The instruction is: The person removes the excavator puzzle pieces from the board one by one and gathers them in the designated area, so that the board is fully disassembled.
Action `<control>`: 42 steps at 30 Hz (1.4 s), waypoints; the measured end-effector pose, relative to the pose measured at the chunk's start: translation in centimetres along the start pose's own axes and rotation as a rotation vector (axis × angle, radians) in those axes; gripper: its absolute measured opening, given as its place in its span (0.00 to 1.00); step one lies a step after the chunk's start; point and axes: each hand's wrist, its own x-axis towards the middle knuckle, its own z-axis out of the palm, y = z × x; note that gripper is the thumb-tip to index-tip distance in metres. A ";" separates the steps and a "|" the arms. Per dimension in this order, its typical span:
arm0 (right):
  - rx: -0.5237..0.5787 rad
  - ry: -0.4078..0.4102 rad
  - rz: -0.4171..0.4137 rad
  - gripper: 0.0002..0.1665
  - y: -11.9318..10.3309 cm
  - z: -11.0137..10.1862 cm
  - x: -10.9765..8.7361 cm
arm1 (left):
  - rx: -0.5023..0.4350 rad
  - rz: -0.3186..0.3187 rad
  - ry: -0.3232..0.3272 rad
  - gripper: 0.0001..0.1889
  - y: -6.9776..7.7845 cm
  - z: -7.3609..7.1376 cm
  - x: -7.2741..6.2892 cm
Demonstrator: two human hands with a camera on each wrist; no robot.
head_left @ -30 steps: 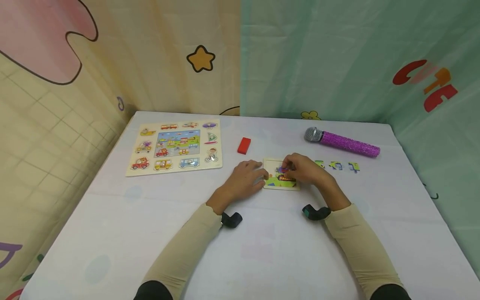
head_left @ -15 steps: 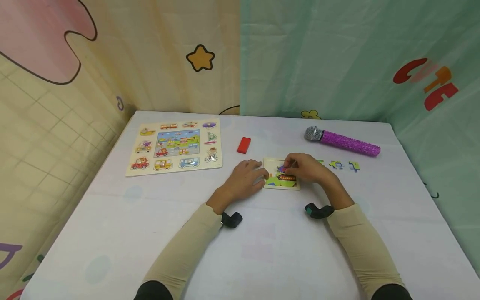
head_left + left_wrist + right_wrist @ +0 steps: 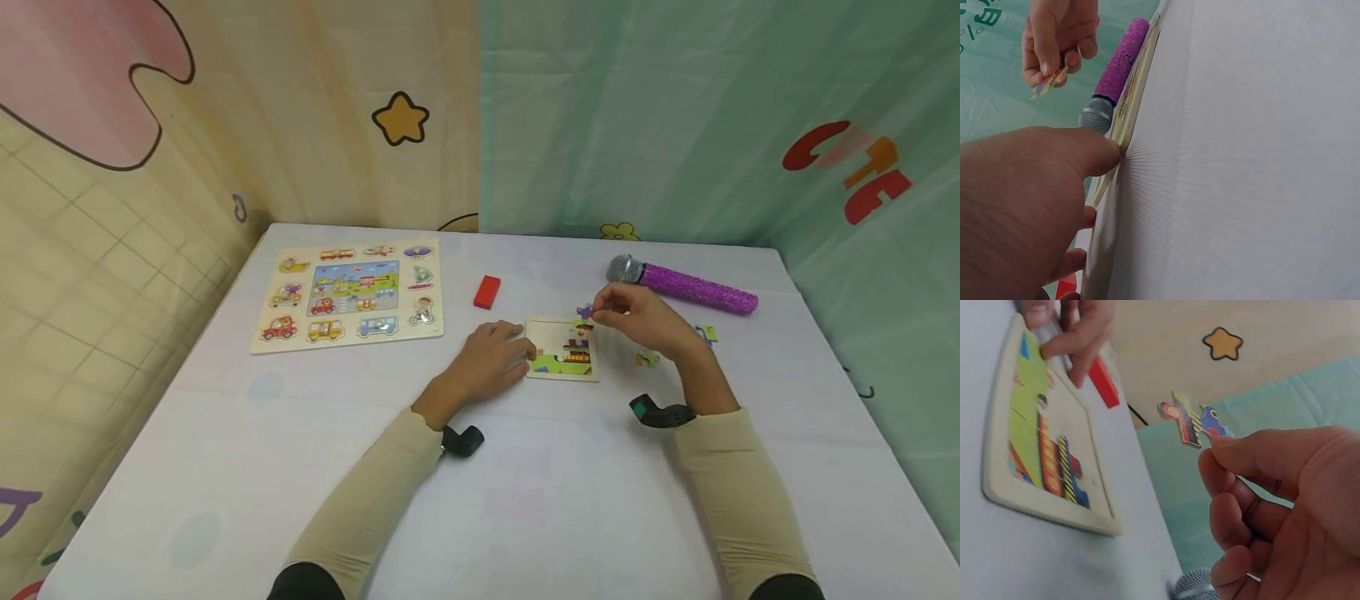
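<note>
My right hand (image 3: 641,317) pinches a jigsaw piece (image 3: 1188,422) between thumb and index finger. Red, blue and black-and-yellow stripes show on it, and it is held up over the far right corner of a small jigsaw tray (image 3: 598,371). Several fitted pieces make a green ground and a train-like picture along the tray's bottom and right (image 3: 1029,425); its upper left is bare board. My left hand (image 3: 491,358) rests at the tray's left side, with its thumb (image 3: 1100,153) pressing the rim and its fingers loosely extended.
Loose jigsaw pieces lie right of the tray, one (image 3: 647,357) near my right wrist and another (image 3: 707,333) farther out. Behind them lies a purple glitter microphone (image 3: 697,287). A red block (image 3: 487,292) and a large vehicle puzzle board (image 3: 347,333) lie to the left.
My right hand has lifted away from the tray, moving right and back with the pinched jigsaw piece. More of the tray's right side shows. The left hand has stayed in place.
</note>
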 end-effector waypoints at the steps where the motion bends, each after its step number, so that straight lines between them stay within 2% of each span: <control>1: -0.006 0.014 0.003 0.08 0.2 -0.7 -0.4 | 0.002 -0.002 0.000 0.13 0.0 0.0 0.0; 5: -0.090 0.038 0.055 0.09 1.6 -3.4 -2.2 | -0.001 -0.014 0.001 0.13 0.2 -0.1 -0.1; 10: -0.177 0.008 0.150 0.09 4.9 -5.7 -5.1 | -0.007 -0.021 -0.006 0.13 0.3 -0.2 -0.1; 13: -0.182 -0.007 0.200 0.07 6.9 -6.1 -6.5 | -0.005 -0.015 -0.009 0.13 0.3 -0.2 0.0; 17: -0.209 0.019 0.191 0.04 8.5 -5.7 -7.1 | 0.001 -0.011 -0.011 0.13 0.3 0.0 -0.1; 25: -0.347 0.058 0.141 0.02 8.5 -5.3 -7.0 | 0.004 -0.010 -0.007 0.13 0.1 0.2 0.0; 36: -0.408 0.032 0.140 0.02 8.3 -4.6 -6.8 | 0.000 -0.018 -0.015 0.13 0.1 0.4 -0.1; 42: -0.404 0.055 0.148 0.02 8.3 -4.7 -6.8 | 0.010 -0.017 -0.004 0.13 0.1 0.2 0.0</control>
